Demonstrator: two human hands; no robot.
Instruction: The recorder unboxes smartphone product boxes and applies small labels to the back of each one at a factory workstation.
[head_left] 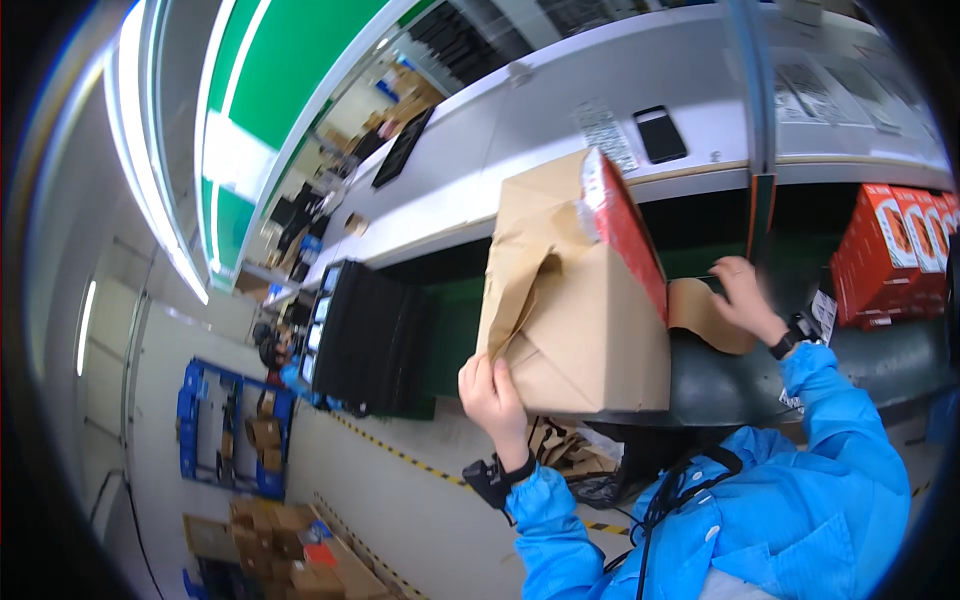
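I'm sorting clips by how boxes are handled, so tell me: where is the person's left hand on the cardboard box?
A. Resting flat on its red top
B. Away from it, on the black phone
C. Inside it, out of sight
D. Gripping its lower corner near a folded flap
D: the left hand grips the lower corner of the cardboard box, by the folded flap, while the right hand is at the far flap.

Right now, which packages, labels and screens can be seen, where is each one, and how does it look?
Cardboard box: centre, brown with a red side, held by left hand and right hand.
Red cartons: right, in a row.
Phone: on the grey shelf, dark screen.
Paper label: beside the phone, white.
Brown boxes: lower left floor.
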